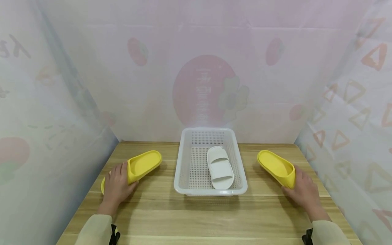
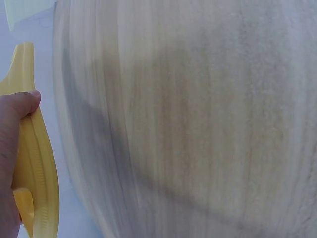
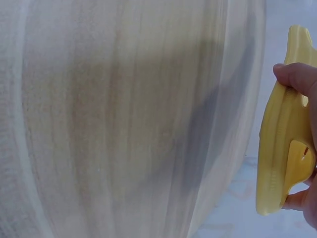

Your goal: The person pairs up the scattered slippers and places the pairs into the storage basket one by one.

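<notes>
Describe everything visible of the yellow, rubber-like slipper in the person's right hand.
The yellow, rubber-like slipper has a rounded, open heel, a rimmed footbed and a wide upper with an opening. The right hand grips it by the upper, thumb on the sole's edge. It is right of the white perforated plastic basket, heel pointing back and left, and appears raised above the wooden table.

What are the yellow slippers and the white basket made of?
The yellow slippers look like soft foam or rubbery plastic, fairly matte: sole and top seem to run together in one thick yellow shape.

The white basket is probably hard plastic, a little shiny: neat rows of small holes, smooth rounded rim.
</notes>
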{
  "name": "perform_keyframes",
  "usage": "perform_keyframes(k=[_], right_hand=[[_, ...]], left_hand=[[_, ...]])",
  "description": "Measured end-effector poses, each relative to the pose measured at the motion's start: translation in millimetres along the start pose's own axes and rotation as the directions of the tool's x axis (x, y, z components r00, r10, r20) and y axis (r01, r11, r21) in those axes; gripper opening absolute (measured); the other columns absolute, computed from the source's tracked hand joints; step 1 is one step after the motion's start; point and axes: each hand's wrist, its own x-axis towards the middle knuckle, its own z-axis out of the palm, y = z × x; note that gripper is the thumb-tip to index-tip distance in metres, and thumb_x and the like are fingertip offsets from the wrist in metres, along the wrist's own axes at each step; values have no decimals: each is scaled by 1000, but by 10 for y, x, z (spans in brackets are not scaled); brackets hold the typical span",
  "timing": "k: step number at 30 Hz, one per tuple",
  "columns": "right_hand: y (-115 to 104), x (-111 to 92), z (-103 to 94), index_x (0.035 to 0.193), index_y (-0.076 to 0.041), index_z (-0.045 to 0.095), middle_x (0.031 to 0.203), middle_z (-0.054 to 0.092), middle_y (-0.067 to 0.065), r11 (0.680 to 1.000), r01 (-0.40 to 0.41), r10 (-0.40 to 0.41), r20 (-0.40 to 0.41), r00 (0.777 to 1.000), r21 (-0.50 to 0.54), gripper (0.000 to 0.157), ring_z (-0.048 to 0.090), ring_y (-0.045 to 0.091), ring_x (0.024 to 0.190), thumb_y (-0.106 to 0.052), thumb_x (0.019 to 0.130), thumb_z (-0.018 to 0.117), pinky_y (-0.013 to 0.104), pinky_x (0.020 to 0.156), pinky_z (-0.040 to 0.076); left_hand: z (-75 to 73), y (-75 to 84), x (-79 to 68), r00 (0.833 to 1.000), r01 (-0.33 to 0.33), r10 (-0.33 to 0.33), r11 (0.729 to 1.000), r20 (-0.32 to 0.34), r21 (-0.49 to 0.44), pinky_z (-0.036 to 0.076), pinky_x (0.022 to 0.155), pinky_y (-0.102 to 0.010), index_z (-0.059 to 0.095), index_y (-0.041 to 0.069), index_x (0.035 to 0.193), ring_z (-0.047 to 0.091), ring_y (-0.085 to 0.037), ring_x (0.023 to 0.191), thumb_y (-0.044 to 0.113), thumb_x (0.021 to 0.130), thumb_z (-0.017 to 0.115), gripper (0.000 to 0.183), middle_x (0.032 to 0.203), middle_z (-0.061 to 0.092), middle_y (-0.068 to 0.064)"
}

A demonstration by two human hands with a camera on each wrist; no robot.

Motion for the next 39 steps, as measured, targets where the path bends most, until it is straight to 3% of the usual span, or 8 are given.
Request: perform_keyframes(k=[8, 11, 18, 29, 39], right_hand=[[-78, 26, -60, 141, 3, 33, 124, 46, 32, 999, 33, -35, -57, 998, -28, 102, 46, 53, 106, -24, 60, 89, 68, 71, 38], [-126, 49, -94, 141, 1, 34, 125, 46, 31, 995, 77, -82, -91, 992, -61, 103, 45, 52, 107, -23, 57, 89, 71, 74, 36], [-216, 159, -190, 135, 5, 43, 119, 50, 28, 959, 216, -256, -235, 938, -182, 103, 46, 50, 106, -22, 48, 91, 69, 70, 38], [-351, 241, -324, 133, 5, 45, 119, 51, 29, 926, 300, -358, -287, 889, -228, 100, 48, 50, 105, -22, 47, 88, 68, 70, 38], [-402, 272, -361, 134, 5, 44, 121, 49, 30, 919, 323, -380, -280, 882, -227, 101, 46, 52, 108, -23, 48, 88, 68, 76, 36]], left_hand=[[-21, 22, 45, 998, -42, 42, 999, -42, 6, 43, 75, -69, 48, -12, 130, 52, -51, 103, 34, 50, 94, 104, 116, 54, -32], [-28, 14, 46, 998, -49, 49, 999, -45, 5, 42, 77, -69, 48, -13, 131, 52, -51, 104, 33, 50, 94, 104, 117, 54, -32], [-64, 32, 104, 996, -61, 59, 998, -63, -25, 39, 80, -69, 47, -11, 132, 50, -52, 108, 32, 52, 92, 102, 120, 53, -33], [-150, 152, 278, 983, -136, 134, 991, -123, -13, 40, 79, -71, 49, -12, 131, 51, -53, 108, 27, 47, 94, 103, 120, 54, -33], [-195, 262, 365, 979, -167, 164, 986, -123, -12, 40, 84, -71, 48, -10, 133, 49, -53, 112, 26, 48, 94, 104, 125, 52, -32]])
